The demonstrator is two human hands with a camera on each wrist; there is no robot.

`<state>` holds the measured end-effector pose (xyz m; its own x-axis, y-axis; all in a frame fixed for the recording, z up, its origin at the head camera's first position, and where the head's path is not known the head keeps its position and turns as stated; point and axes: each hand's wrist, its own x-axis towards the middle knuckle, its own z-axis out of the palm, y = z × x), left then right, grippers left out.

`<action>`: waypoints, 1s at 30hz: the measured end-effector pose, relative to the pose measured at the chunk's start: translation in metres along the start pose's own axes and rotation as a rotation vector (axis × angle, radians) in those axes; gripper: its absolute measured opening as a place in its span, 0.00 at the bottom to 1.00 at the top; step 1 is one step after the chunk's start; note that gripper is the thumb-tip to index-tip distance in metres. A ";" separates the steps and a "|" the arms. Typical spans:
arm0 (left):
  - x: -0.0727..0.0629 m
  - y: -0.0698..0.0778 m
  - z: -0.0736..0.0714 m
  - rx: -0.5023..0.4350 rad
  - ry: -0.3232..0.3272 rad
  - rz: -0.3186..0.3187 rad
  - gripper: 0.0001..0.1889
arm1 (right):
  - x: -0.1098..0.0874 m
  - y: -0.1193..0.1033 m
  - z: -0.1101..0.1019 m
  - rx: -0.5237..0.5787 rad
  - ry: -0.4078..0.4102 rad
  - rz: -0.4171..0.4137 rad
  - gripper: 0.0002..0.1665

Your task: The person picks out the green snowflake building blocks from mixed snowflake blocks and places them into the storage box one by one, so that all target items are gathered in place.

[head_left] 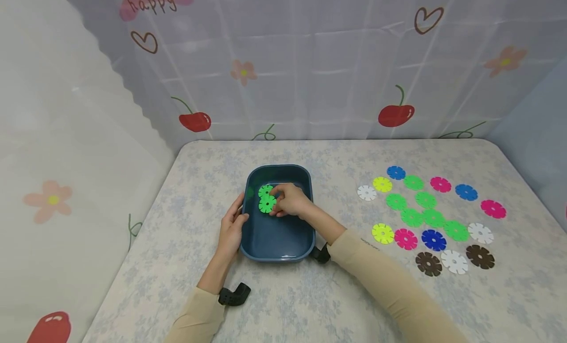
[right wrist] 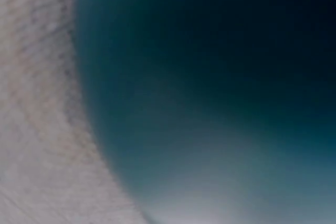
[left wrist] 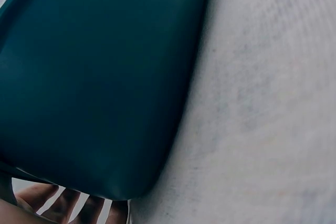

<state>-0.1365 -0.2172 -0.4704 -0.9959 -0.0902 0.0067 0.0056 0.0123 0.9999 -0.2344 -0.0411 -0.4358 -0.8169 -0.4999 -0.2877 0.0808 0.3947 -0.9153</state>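
Note:
A dark blue plastic tub point(head_left: 279, 239) with rounded corners stands on the table in the head view. My left hand point(head_left: 230, 230) grips its left side, the thumb over the rim and the fingers along the outer wall. The left wrist view shows several fingers point(left wrist: 60, 203) beside the tub wall point(left wrist: 100, 77). Inside the tub, my right hand point(head_left: 290, 200) pinches two bright green slotted discs point(head_left: 267, 204) by their right edges; they touch or overlap, and whether they interlock is unclear. The right wrist view shows only the blurred tub point(right wrist: 157, 103).
To the right, loose slotted discs lie on the table: several green point(head_left: 412, 217), blue point(head_left: 434, 240), pink point(head_left: 405, 239) and white point(head_left: 454, 262) ones, yellow ones point(head_left: 383, 233) and brown ones point(head_left: 428, 264). A printed curtain point(head_left: 310, 62) hangs behind the table.

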 end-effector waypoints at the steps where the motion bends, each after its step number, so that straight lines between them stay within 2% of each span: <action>1: 0.000 0.000 0.000 0.004 0.001 0.001 0.30 | 0.000 0.000 0.001 -0.008 0.003 0.004 0.27; 11: 0.000 0.000 0.000 0.001 0.002 -0.009 0.30 | 0.001 -0.002 0.001 -0.071 -0.001 0.048 0.27; 18: 0.000 0.001 0.001 0.011 0.017 -0.012 0.30 | 0.003 0.001 0.002 -0.114 -0.002 0.046 0.27; 30: 0.000 0.001 0.002 0.001 0.021 -0.006 0.30 | 0.001 0.001 0.003 -0.125 0.005 0.036 0.27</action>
<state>-0.1365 -0.2155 -0.4697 -0.9938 -0.1109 0.0010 -0.0004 0.0124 0.9999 -0.2338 -0.0436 -0.4379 -0.8178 -0.4796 -0.3180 0.0389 0.5052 -0.8621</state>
